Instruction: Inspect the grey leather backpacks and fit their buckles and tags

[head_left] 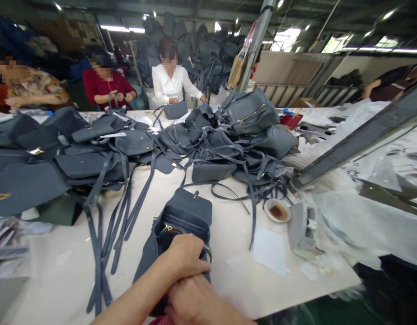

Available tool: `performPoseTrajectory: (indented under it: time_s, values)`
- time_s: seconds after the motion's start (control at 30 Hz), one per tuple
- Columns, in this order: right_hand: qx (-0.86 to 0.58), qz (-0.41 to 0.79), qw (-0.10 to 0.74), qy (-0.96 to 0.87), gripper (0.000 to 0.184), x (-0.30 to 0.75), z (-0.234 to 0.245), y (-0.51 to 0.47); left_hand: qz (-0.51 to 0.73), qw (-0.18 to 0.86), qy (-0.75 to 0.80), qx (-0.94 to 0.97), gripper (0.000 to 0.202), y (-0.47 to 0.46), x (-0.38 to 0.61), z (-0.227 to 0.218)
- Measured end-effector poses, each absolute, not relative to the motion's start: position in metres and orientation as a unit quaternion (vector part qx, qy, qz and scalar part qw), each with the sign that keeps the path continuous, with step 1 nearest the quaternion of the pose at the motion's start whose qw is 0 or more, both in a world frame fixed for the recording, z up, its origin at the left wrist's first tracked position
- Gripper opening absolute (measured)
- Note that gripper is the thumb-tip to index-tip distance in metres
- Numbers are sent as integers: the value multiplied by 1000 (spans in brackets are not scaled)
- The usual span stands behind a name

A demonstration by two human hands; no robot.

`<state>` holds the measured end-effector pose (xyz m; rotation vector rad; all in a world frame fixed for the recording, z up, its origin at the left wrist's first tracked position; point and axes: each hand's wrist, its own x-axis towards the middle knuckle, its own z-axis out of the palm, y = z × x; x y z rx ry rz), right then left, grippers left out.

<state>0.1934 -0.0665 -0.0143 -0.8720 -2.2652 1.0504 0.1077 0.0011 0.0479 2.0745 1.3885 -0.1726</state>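
We hold a grey leather handbag (184,212) close to us on the worktop (66,275). Our hands are together: the left hand (185,258) is clamped on the bag by its open zip edge (172,229), and the right hand (191,303) lies just below, touching it. This seems to keep the bag still. Past our hands, more bags sit in a big heap (208,149), their long straps spread out.

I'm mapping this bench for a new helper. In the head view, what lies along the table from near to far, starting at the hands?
Left hand → dark grey handbag → boxy grey pouch → heap of grey bags → grey bags piled beyond the table
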Motion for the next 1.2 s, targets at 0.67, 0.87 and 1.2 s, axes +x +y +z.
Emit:
performPoseTrajectory:
  time_s: [0.67,0.87,1.2]
  values:
    - [-469,737,322,-365,37,292,-33,-62,144,371,402,825,36,-29,102,27]
    - [-465,753,371,-283,40,296,-26,-76,80,445,431,781,28,-26,122,15]
    - [-505,706,420,-266,38,297,-30,-79,154,551,482,664,19,-35,116,11]
